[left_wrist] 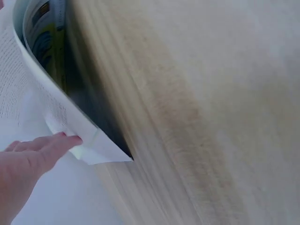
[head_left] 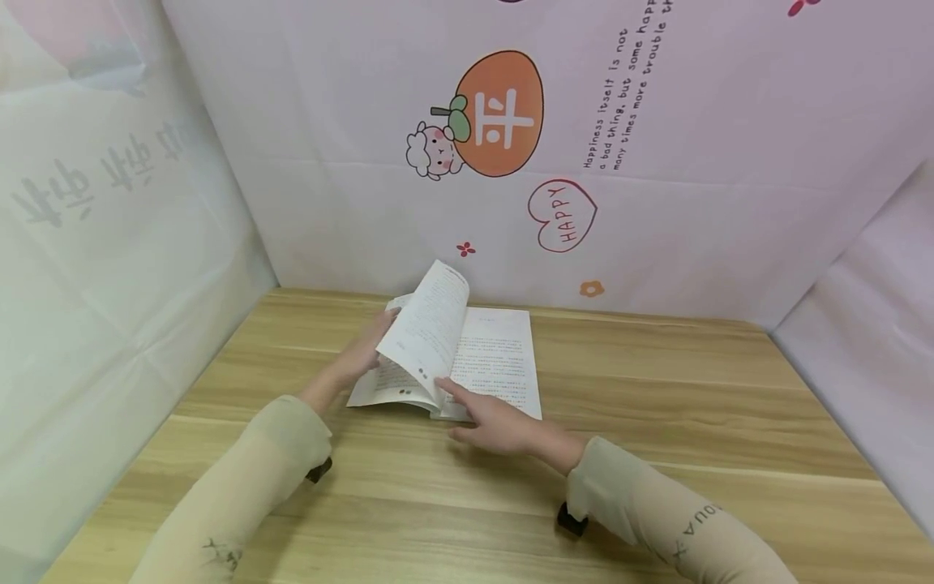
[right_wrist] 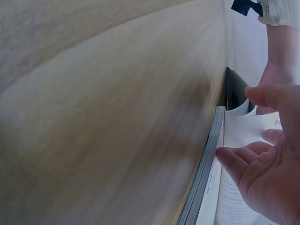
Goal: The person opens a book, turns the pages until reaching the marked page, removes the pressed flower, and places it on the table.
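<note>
An opened book [head_left: 499, 357] of printed pages lies on the table near the back wall. One leaf [head_left: 430, 320] stands up from it, curved over toward the left side. My left hand [head_left: 365, 349] is at the left pages, partly behind that leaf; in the left wrist view its extended fingers [left_wrist: 56, 146] touch the page near the book's edge. My right hand [head_left: 499, 422] is over the lower right page, a fingertip at the raised leaf's lower end. In the right wrist view the right hand [right_wrist: 269, 164] has its fingers spread beside the page stack.
The book lies on a wood-grain table [head_left: 657, 389]. White printed sheeting [head_left: 350, 162] rises behind it and along both sides. A dark wrist device [head_left: 572, 519] sits under the right sleeve cuff, another [head_left: 319, 470] under the left.
</note>
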### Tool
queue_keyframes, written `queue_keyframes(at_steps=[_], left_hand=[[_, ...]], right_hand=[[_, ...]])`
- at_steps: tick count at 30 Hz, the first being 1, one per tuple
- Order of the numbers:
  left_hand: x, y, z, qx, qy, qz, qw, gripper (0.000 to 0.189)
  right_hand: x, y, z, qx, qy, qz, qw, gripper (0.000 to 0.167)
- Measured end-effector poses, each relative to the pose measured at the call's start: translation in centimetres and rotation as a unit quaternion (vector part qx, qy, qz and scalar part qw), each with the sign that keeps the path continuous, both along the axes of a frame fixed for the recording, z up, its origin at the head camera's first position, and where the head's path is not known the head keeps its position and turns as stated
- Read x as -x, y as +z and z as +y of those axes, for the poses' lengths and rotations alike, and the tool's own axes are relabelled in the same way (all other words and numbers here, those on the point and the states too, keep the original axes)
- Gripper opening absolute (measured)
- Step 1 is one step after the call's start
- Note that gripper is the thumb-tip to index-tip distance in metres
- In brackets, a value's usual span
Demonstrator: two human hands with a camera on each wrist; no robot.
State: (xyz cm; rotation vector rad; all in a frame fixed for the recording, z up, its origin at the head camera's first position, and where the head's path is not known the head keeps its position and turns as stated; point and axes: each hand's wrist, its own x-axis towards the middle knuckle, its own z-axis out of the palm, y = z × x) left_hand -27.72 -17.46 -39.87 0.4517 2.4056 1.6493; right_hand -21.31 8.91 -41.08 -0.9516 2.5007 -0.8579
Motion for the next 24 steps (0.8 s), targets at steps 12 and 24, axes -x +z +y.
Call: queue_keyframes(at_steps=[12, 24], left_hand=[[0.3, 0.1, -0.6, -0.036, 0.069, -0.035, 0.9964, 0.070], [-0.5, 0.1, 2.1, 0.228, 0.061, 0.097, 0.9670, 0.069]], right_hand=[[0.0, 0.1, -0.1, -0.019, 0.020, -0.009, 0.9996, 0.070], [-0.2, 0.5, -0.8, -0.044, 0.037, 0.002, 0.9984, 0.068]])
